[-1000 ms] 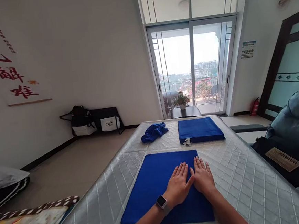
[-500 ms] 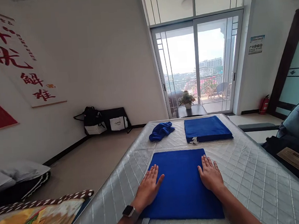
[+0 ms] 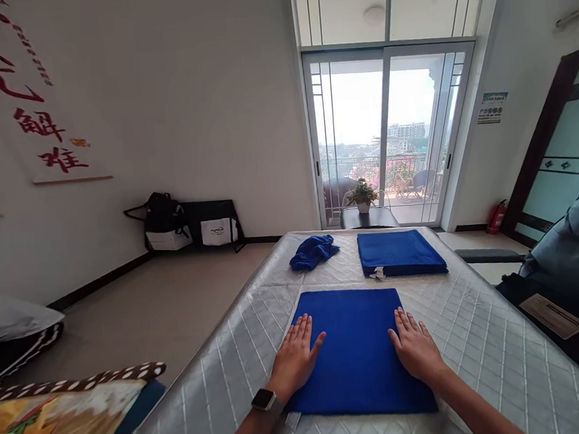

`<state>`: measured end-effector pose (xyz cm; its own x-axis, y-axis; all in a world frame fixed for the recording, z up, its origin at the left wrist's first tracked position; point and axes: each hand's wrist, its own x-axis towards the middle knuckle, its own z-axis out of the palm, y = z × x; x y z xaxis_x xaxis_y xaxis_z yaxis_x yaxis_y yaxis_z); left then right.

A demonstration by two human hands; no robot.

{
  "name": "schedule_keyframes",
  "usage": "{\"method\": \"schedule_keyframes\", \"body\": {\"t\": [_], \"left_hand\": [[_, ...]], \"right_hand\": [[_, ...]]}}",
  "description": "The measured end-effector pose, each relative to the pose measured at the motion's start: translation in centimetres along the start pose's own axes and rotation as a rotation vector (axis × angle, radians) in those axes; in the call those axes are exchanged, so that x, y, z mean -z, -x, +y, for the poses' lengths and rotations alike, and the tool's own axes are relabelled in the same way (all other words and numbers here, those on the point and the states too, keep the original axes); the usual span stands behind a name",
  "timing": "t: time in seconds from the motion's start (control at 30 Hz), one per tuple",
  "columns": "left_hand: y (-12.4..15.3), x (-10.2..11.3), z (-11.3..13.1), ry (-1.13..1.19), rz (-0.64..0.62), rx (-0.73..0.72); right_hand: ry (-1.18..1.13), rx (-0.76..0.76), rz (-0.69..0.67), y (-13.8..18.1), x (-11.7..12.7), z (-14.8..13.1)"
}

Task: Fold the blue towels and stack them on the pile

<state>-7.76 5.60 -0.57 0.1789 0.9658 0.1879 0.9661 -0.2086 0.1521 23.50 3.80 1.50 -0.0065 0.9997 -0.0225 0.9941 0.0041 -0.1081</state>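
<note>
Silver mattress (image 3: 222, 383) filled the foreground. Blue towel (image 3: 355, 352) lay flat on its near part. Beyond, to the right, sat a towel stack (image 3: 400, 252); left of that, a crumpled cloth (image 3: 313, 252). Left hand (image 3: 295, 355) and right hand (image 3: 416, 346) rested on the towel's opposite sides (palms down, fingers straight, grasping nothing). White label (image 3: 293, 420) showed at the near left corner.

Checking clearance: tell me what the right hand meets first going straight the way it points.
Beyond the blue cloth beneath it, the right hand would likely meet the blue stack, near its white tags; depth is unclear.
</note>
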Motion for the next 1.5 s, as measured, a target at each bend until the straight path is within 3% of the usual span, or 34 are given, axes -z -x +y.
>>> {"method": "schedule_keyframes", "body": {"t": [0.17, 0.33, 0.5, 0.6, 0.73, 0.83, 0.93, 1.07, 1.37, 1.5], "left_hand": [[-0.2, -0.6, -0.2, -0.024, 0.011, -0.004], [-0.3, -0.5, -0.3, -0.056, 0.009, 0.002], [0.0, -0.1, 0.5, -0.076, 0.129, -0.004], [0.3, -0.2, 3.7, 0.001, 0.079, -0.136], [0.4, -0.8, 11.3, 0.104, -0.004, -0.393], [0.1, -1.4, 16.2, 0.159, -0.024, -0.509], [-0.2, -2.0, 17.7, 0.176, -0.025, -0.526], [0.2, -2.5, 14.4, 0.122, -0.003, -0.487], [4.4, -1.6, -1.1, -0.027, -0.019, -0.099], [6.0, -1.4, -3.1, -0.051, 0.038, -0.078]], "right_hand": [[-0.044, 0.024, -0.012, 3.0, -0.7, 0.2], [-0.083, 0.003, 0.002, 3.5, -0.4, -0.1], [-0.082, 0.005, -0.008, 3.4, -0.1, -0.2], [-0.093, 0.007, -0.008, 3.3, -0.1, -0.2], [-0.096, 0.005, -0.018, 3.5, 0.0, -0.1], [-0.057, 0.061, -0.026, 3.7, 0.1, 0.1], [-0.048, 0.100, -0.032, 3.8, 0.2, 0.3], [-0.095, 0.040, -0.030, 3.6, 0.2, 0.2], [-0.109, 0.021, -0.005, 3.2, -0.7, 0.3], [-0.083, 0.028, 0.000, 2.8, -1.3, 0.4]]}}
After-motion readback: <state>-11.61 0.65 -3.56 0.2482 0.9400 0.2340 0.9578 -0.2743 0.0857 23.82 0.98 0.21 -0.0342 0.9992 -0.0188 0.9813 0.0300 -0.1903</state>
